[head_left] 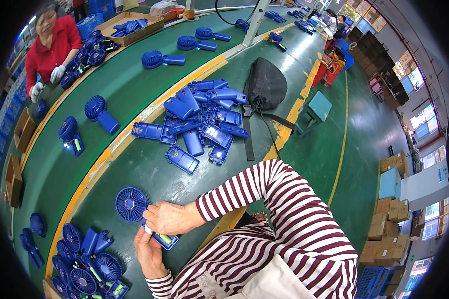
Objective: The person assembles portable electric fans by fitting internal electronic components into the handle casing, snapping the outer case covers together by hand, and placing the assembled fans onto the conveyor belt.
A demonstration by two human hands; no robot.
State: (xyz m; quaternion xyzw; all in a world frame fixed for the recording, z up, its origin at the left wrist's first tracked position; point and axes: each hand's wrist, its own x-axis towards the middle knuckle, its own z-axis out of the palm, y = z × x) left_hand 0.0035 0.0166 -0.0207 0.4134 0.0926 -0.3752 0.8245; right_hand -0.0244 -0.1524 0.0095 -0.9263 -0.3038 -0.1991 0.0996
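Observation:
A blue handheld fan is between my two hands, low in front of me, its round grille pointing away to the left. Its handle lies uncovered, with a green-yellow cell showing inside. My left hand grips the handle from the near left side. From above, my right hand is closed at the fan's neck, its fingertips pressed together there. A small white spot shows by the fingers; I cannot tell what it is. Beyond my hands lies a heap of blue handle covers on the green worktop.
More fans are piled at the lower left. A green conveyor belt with spaced-out fans curves along the left, past a yellow-edged rail. A black bag with straps lies beyond the covers. Across the belt, a gloved person handles fans.

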